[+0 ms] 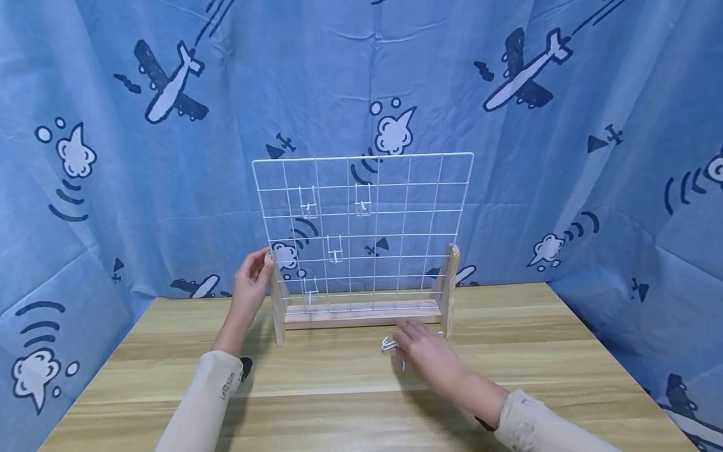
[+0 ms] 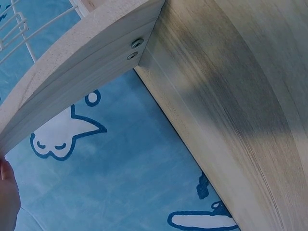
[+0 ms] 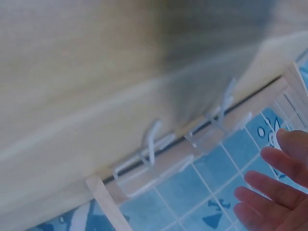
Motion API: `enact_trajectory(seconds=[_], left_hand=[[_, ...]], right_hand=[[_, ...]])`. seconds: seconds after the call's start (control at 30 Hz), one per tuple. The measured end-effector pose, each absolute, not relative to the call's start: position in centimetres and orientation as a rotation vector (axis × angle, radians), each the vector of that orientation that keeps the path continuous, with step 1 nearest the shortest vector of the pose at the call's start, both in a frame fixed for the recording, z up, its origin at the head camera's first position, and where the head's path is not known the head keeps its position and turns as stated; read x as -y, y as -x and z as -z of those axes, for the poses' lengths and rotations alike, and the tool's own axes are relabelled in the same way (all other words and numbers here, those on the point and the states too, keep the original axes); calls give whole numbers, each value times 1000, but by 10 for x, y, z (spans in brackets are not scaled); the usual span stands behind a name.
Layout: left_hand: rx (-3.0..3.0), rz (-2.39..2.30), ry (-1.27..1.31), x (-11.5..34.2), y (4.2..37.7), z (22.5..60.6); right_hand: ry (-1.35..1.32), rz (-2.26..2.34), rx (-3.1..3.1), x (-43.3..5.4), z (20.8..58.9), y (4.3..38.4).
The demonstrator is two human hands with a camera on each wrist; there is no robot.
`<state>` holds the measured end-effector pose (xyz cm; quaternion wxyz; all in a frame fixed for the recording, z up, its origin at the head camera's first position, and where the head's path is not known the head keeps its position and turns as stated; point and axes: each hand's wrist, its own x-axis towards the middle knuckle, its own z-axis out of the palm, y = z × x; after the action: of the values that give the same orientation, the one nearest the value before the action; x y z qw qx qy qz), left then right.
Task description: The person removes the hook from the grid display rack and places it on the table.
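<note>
A white wire grid panel (image 1: pixel 390 213) stands upright in a wooden stand (image 1: pixel 361 319). Several white wire hooks hang on its left half, one of them a hook (image 1: pixel 363 207) near the top middle. My left hand (image 1: pixel 252 277) grips the upper end of the stand's left upright, thumb on the near side; only part of that hand (image 2: pixel 8 199) shows in the left wrist view. Two loose hooks, a nearer hook (image 3: pixel 150 161) and another hook (image 3: pixel 216 120), lie on the table. Over them my right hand (image 1: pixel 426 351) reaches with spread fingers, partly covering them in the head view.
The wood-grain table (image 1: pixel 316 395) extends around the stand. Behind and on both sides hangs a blue curtain (image 1: pixel 316 75) with airplane and cloud prints. Two screw heads (image 2: pixel 137 43) show on the left upright's outer side.
</note>
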<state>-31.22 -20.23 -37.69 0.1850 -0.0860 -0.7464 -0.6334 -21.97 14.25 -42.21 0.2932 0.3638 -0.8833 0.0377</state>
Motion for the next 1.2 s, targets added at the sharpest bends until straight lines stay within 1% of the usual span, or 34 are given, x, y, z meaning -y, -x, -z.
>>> enact_trajectory(seconds=[0.3,0.47,0.6,1.03,1.2], left_hand=[[2106,1788,249,203,313,377],[2112,1818,246,200,307,369],[2110,1820,248,204,313,376],[2072,1746,288,203,313,379],[2100,1755,258,203,313,379]], right_hand=[[-933,-214,2242,-144,402,227],[-944,-277,2168,-145,390,233],[-935,-310,2162,-145,381,235],[-883,-427,2104,-141,357,244],[-846,-464,2114,-136,347,244]])
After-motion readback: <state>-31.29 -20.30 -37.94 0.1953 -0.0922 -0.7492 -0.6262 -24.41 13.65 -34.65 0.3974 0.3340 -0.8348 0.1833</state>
